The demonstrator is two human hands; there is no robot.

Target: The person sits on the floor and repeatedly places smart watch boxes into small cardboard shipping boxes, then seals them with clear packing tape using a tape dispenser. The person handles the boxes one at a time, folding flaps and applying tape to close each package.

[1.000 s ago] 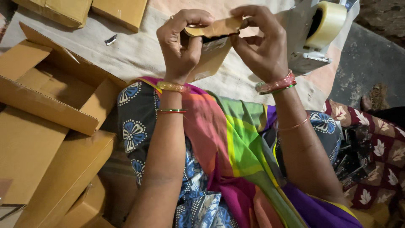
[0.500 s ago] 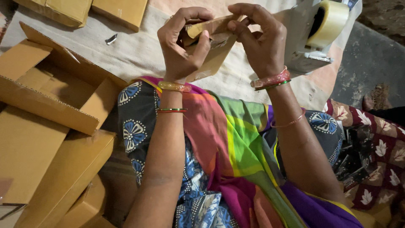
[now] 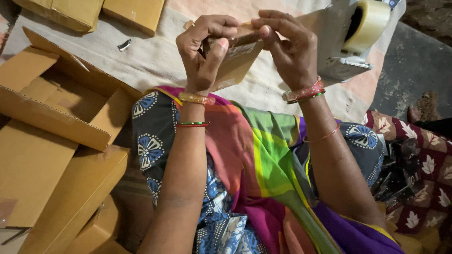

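2 hands (image 3: 207, 51) (image 3: 289, 51), 1 small cardboard box (image 3: 235, 61), 1 tape dispenser (image 3: 351, 40).

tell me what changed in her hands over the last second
The small cardboard box has been turned in the grip, from a flat top edge to more of its side showing. The left hand has shifted its thumb up along the near face; the right hand now presses its fingertips on the top edge. Both hands kept hold throughout. The tape dispenser and the open carton stayed put.

Small brown cardboard box (image 3: 235, 59) between both hands; open brown cartons (image 3: 56, 108) at left.
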